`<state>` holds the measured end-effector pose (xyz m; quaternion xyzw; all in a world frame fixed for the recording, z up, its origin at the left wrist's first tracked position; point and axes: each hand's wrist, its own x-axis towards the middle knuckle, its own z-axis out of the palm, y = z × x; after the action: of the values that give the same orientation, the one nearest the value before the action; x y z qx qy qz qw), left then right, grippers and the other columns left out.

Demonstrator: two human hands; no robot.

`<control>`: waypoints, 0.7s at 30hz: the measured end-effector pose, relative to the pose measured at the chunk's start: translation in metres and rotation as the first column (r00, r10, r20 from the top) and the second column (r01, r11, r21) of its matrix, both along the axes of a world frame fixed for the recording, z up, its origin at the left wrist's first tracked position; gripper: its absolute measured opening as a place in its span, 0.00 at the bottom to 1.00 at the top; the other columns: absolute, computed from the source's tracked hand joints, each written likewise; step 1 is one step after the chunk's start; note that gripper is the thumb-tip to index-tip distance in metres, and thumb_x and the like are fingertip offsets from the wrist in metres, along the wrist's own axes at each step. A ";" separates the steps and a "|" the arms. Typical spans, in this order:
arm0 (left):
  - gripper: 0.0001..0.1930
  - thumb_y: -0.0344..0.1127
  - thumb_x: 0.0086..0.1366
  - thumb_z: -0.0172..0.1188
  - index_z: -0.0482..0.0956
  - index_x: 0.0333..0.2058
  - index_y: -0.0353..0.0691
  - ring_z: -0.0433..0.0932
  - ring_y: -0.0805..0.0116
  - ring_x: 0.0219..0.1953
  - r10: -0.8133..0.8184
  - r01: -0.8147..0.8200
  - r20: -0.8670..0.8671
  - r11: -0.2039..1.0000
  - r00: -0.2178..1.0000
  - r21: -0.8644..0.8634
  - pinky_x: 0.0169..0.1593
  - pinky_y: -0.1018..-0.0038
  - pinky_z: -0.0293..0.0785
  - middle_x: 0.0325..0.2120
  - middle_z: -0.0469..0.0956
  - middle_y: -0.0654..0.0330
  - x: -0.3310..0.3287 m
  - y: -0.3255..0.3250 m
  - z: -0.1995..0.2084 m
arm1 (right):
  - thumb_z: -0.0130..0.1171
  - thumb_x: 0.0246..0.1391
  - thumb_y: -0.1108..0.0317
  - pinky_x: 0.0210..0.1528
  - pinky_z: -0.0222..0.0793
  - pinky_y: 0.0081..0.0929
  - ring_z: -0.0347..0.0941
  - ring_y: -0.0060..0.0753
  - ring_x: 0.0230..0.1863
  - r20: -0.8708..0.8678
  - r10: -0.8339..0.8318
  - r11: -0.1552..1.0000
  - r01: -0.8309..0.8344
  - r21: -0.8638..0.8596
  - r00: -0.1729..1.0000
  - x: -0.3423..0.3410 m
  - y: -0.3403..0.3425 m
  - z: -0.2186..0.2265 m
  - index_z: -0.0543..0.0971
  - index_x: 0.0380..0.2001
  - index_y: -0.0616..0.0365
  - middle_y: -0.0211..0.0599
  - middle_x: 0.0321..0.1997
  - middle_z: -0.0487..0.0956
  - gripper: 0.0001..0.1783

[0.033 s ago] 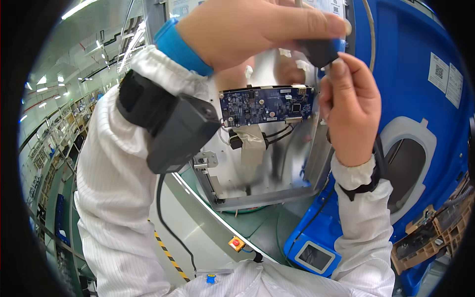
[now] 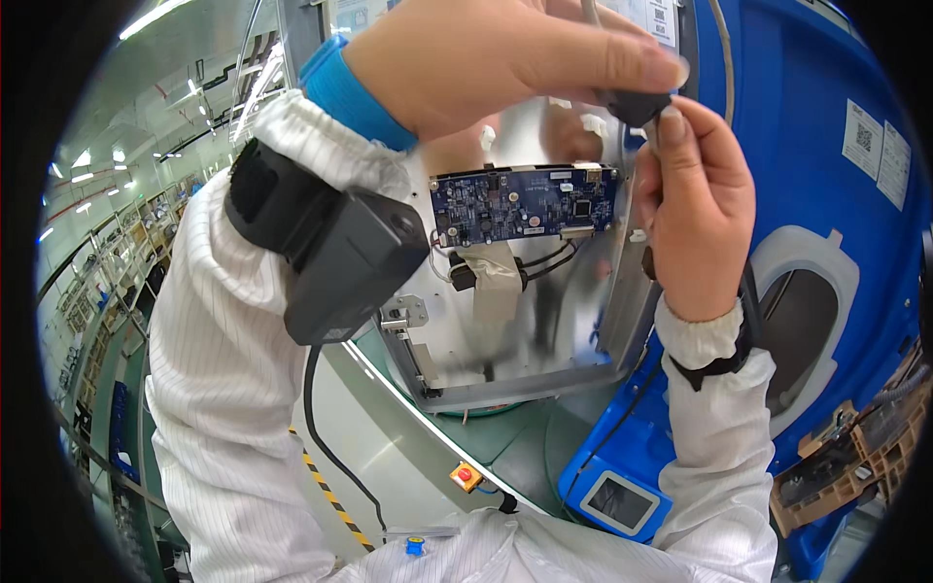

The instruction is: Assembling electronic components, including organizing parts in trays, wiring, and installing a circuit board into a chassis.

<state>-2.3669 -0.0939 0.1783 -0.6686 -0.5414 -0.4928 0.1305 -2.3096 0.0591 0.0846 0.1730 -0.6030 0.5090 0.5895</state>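
Observation:
At the top of the view, my left hand is closed around a black cable plug, thumb stretched along it. A grey cable runs up from between its fingers. Just below and to the right, my right hand pinches a thin, pale part at the plug's lower end; the fingertips hide its exact shape. Behind both hands, a blue circuit board is mounted on a shiny metal panel. Beneath the board, beige tape covers black cables.
A grey metal frame edges the panel on a green round surface. Blue housing with an oval opening rises at the right. A small screen unit sits lower right, and a red button on a yellow box lies near me.
The black plug has tilted and shows less below my left thumb. My right hand has shifted slightly right, still pinching at the plug's lower end.

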 end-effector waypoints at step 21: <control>0.22 0.29 0.62 0.60 0.65 0.52 0.25 0.82 0.63 0.37 -0.274 0.283 0.256 0.959 0.927 0.000 0.35 0.73 0.82 0.40 0.76 0.47 -0.016 0.023 0.013 | 0.65 0.51 0.74 0.31 0.73 0.28 0.78 0.37 0.30 -0.486 -0.774 0.229 0.895 0.383 0.406 0.019 0.034 0.017 0.81 0.40 0.59 0.40 0.34 0.80 0.11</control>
<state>-2.3832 -0.0712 0.1913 -0.6725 -0.4623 -0.5776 -0.0232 -2.2903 0.0934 0.1012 0.0448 -0.6642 -0.1253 0.7357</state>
